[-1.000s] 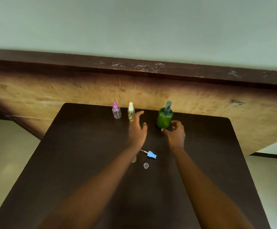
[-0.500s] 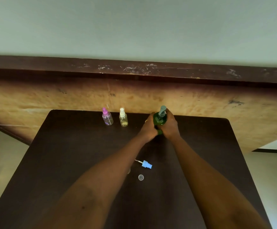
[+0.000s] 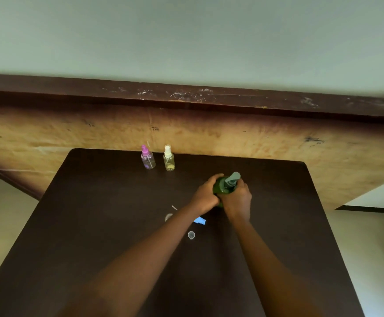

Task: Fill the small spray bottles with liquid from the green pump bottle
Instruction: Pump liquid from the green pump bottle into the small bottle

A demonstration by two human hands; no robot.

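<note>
The green pump bottle (image 3: 220,187) with its grey pump head stands upright on the dark table (image 3: 95,213), clasped between both hands. My left hand (image 3: 206,195) wraps its left side and my right hand (image 3: 238,199) wraps its right side and front. Near the table's far edge stand a small spray bottle with a pink top (image 3: 148,157) and one with a white top (image 3: 169,159). A blue spray head (image 3: 200,220) with its thin tube lies under my left wrist. An open small clear bottle (image 3: 168,217) shows partly beside my left forearm. A small clear cap (image 3: 191,234) lies nearby.
A scuffed wooden panel (image 3: 232,138) with a dark top rail stands right behind the table's far edge. Pale floor (image 3: 369,248) shows past the table's right and left edges.
Both hands reached the green pump bottle, closed around it, and brought it nearer to me, away from the table's far edge. The view has shifted slightly.
</note>
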